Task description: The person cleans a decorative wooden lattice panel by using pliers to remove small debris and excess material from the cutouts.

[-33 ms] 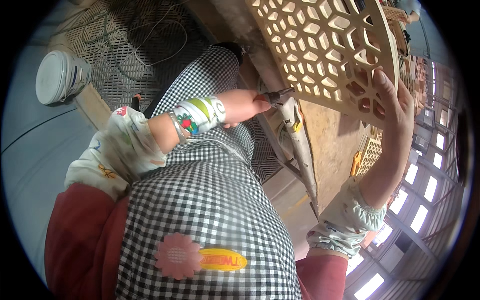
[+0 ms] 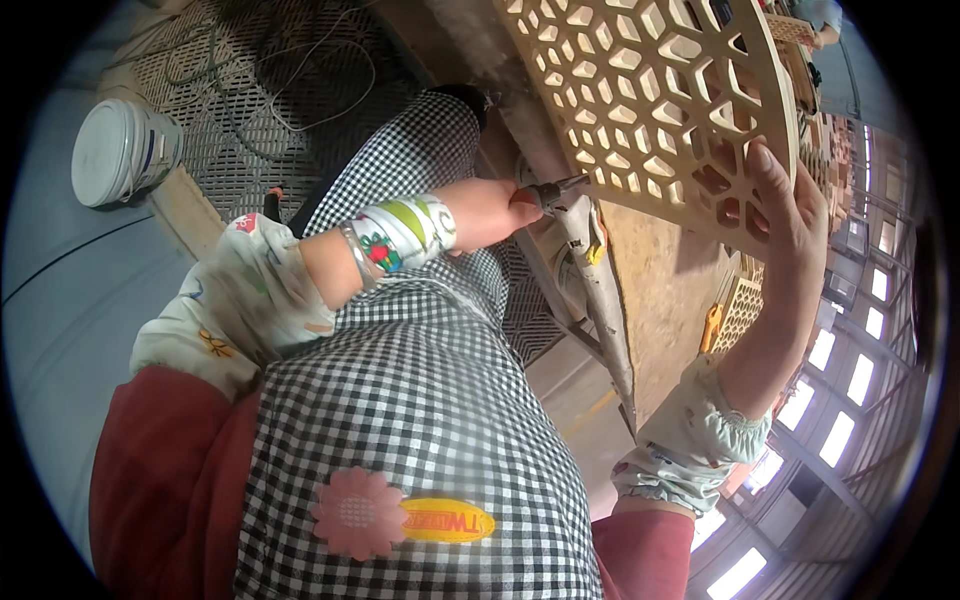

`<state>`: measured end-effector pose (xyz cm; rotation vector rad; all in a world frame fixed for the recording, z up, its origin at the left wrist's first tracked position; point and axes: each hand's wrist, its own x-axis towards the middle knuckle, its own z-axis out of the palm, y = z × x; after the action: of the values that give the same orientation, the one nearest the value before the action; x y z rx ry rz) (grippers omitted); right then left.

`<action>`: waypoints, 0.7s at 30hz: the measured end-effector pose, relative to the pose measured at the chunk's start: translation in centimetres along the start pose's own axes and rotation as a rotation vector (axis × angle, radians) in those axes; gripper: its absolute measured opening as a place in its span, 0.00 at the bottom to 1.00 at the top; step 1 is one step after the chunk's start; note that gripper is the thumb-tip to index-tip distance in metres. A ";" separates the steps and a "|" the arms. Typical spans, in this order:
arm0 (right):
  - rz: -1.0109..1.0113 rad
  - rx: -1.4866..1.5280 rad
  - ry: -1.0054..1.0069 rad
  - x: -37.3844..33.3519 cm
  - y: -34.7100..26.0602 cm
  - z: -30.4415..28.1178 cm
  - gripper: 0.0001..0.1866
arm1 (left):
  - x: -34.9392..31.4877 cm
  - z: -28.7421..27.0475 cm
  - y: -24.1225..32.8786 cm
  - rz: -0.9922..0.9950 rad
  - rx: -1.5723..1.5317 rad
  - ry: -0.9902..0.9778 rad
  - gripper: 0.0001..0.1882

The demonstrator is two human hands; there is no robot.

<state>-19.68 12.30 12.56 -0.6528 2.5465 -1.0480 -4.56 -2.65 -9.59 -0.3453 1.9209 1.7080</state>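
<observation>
My left hand [image 2: 490,213] is closed around a dark, narrow metal tool [image 2: 548,197] with a slim tip; most of its handle is hidden in the fist. The tip reaches to the lower left edge of a pale wooden lattice panel [image 2: 640,110], and whether they touch I cannot tell. The panel has rows of angular cut-outs and a solid curved rim, and it stands tilted up above the workbench [image 2: 660,290]. At its near right corner my right hand [image 2: 790,205] grips the panel, thumb over the face and fingers behind the rim.
Lying on the bench are an orange-handled tool [image 2: 712,325] and another lattice piece [image 2: 740,310]. A rolled fabric edge [image 2: 600,290] runs along the bench front. Left on the floor are a lidded white bucket [image 2: 105,155] and loose cables [image 2: 300,125]. Another person's hand [image 2: 826,36] shows far right.
</observation>
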 end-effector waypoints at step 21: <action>0.085 -0.178 -0.036 -1.0 -1.2 0.6 0.21 | -3.4 -2.2 -1.5 0.094 0.181 -0.020 0.29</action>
<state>-18.18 11.74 13.19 -0.5958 2.6314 -0.7821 -1.52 -5.61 -8.87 -0.1713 2.0868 1.5732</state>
